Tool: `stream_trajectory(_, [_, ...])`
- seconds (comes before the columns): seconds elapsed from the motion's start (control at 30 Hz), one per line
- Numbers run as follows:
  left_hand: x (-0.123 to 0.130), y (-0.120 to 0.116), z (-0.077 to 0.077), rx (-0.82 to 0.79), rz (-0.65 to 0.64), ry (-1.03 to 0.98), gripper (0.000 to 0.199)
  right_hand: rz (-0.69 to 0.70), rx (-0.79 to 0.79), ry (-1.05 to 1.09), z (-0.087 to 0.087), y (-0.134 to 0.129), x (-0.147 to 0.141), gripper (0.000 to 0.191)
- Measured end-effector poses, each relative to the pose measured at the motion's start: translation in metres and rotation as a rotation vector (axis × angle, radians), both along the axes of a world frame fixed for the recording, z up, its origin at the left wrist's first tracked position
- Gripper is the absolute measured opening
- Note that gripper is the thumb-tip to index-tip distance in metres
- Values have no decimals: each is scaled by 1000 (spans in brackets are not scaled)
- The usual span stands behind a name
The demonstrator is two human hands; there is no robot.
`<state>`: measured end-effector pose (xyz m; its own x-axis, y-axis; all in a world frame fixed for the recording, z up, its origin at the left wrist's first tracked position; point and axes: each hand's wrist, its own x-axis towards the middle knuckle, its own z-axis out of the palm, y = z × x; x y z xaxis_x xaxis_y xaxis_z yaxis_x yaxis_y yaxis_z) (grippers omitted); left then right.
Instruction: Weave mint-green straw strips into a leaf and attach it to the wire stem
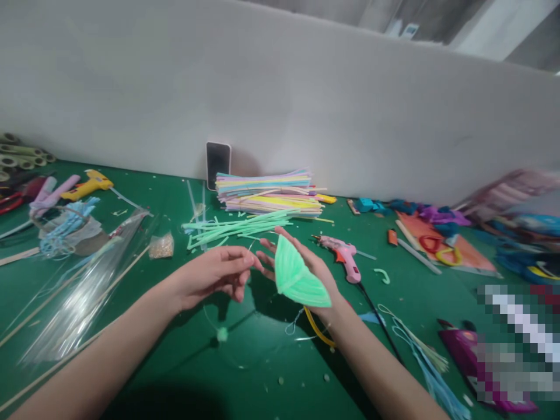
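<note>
2 fuzzy green wings [297, 278], joined at a corner, sit in front of the right palm, raised above the tabletop [258, 382]. From where I watch, the right hand [318, 263] has its fingers loosely spread, and I can't tell whether it grips the wings. If those fingers curl in carelessly, they could crease them. The left hand [221, 271] has its thumb and finger pinched together, apparently on a thin strand [251, 247]; something so fine could slip away if the pinch loosens.

Below, a small green pom-pom [222, 335] and a yellow strip [321, 331] lie close enough for a lowered hand to knock or snag. Beyond the right hand lies a pink glue gun [343, 252], nozzle pointing towards the green stems [240, 226]. I can't tell if it's hot; if it is, a reach for those stems risks a burn. Its black cord [380, 318] runs down beside the right forearm, so an outward sweep might drag the gun.
</note>
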<state>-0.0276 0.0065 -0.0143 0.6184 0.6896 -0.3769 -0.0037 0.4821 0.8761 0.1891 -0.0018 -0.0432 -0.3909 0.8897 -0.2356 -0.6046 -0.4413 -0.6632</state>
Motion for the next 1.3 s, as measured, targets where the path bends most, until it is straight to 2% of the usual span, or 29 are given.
stream_trajectory(0.13, [-12, 8, 3, 103, 150, 115, 21, 136, 32, -15, 10, -1, 5, 45])
stream_trajectory(0.3, [-19, 14, 8, 383, 119, 349, 26, 164, 156, -212, 12, -5, 6, 32])
stream_trajectory(0.4, [-13, 8, 9, 757, 180, 648, 24, 67, 205, -351, 8, -9, -1, 27])
stream_trajectory(0.47, [-5, -2, 8, 1144, 396, 859, 23, -53, 219, -399, 6, -12, -8, 22])
stream_trajectory(0.5, [0, -8, 7, 1293, 440, 901, 22, -112, 222, -405, 6, -14, -11, 21])
stream_trajectory(0.53, [5, -14, 6, 1404, 422, 898, 20, -161, 224, -401, 6, -16, -14, 20])
stream_trajectory(0.57, [9, -20, 5, 1462, 351, 870, 20, -203, 223, -392, 7, -18, -17, 20])
stream_trajectory(0.63, [17, -28, 4, 1431, 284, 856, 22, -281, 222, -387, 10, -23, -23, 19])
stream_trajectory(0.73, [23, -30, 4, 1117, 235, 840, 34, -373, 218, -419, 14, -30, -29, 14])
stream_trajectory(0.8, [24, -27, 5, 907, 189, 737, 29, -399, 213, -431, 16, -34, -32, 12])
stream_trajectory(0.87, [24, -23, 6, 795, 188, 605, 24, -404, 212, -421, 17, -37, -35, 11])
stream_trajectory(1.1, [26, -23, 8, 659, 306, 398, 23, -382, 240, -418, 23, -43, -38, 13])
stream_trajectory(1.3, [29, -29, 13, 638, 343, 392, 27, -377, 220, -409, 24, -48, -40, 12])
